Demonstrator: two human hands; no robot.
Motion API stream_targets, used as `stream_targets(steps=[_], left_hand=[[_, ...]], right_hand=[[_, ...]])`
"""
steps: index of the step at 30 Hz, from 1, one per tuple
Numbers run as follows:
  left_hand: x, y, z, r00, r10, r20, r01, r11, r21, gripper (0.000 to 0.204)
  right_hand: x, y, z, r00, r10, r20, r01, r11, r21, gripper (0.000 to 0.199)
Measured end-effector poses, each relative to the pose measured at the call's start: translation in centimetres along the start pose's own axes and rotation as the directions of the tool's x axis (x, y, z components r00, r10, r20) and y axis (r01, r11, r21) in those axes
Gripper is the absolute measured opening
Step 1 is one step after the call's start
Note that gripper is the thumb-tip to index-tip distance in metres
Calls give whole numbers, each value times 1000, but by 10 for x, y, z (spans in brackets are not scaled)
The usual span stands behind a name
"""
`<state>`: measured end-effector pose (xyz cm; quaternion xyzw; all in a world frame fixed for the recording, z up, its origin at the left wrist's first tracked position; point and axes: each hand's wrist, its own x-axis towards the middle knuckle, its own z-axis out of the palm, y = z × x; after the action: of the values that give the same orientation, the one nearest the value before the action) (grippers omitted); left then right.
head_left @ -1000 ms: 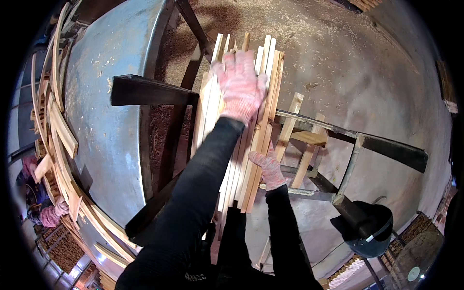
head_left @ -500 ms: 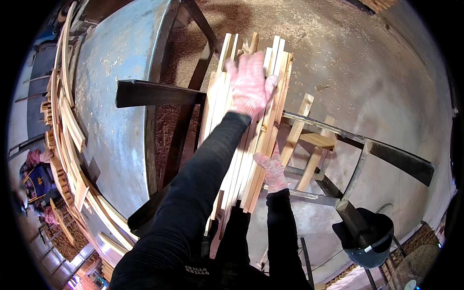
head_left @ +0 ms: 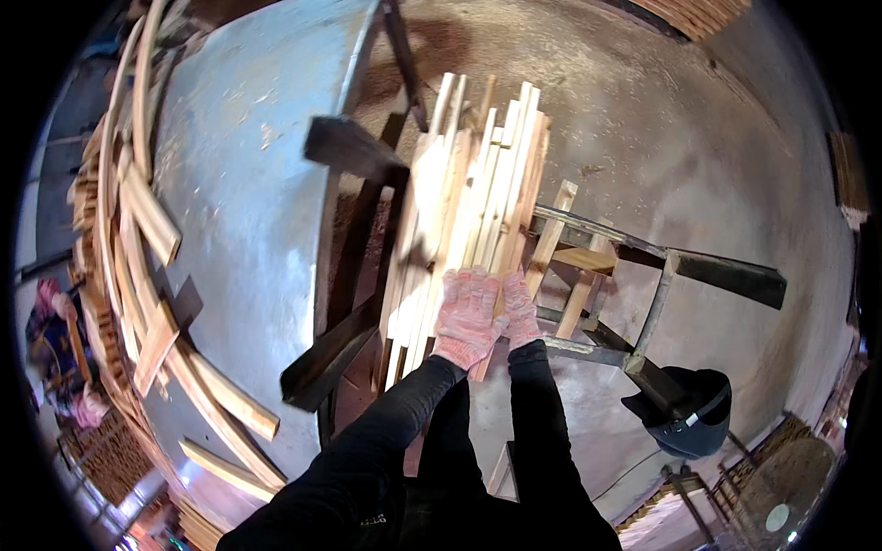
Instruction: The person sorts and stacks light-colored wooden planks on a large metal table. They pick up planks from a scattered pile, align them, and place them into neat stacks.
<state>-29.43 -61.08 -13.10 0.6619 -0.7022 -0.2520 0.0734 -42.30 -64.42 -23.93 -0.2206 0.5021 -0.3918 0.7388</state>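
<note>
Wooden slats (head_left: 464,211) lie in a long bundle across a metal frame (head_left: 643,257), just beside a big grey bench (head_left: 248,202). Both hands sit on the near end of the bundle, side by side and touching. Both wear pink knit gloves.

The left hand (head_left: 467,317) lies flat on top of the slat ends, fingers spread a little and pointing away from the person. Its grip looks loose, more a press than a hold. The right hand (head_left: 519,312) is tucked against the right side of the bundle. I cannot tell if its fingers curl under the wood.

The step looks like squaring up the slats, so the ends line up. The next move likely needs a firm hold from both sides, because the slats are loose and could slide apart.

Both arms come up from below in black sleeves, bent a little and close together.

More slats lie curved along the far left edge of the bench. A dark bucket (head_left: 684,418) sits on the floor to the right, well apart.
</note>
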Motion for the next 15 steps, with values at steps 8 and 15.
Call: stream_targets(steps=[8,15], left_hand=[[-101,57,-109,949,123,292,33,879,-476,40],[-364,-23,-245,503,-714,-488,115,615,-780,42]], right_hand=[[-67,-89,17,943,-300,-147,126,729,-673,73],[-255,-150,264,554,-708,438,744,186,-641,78]])
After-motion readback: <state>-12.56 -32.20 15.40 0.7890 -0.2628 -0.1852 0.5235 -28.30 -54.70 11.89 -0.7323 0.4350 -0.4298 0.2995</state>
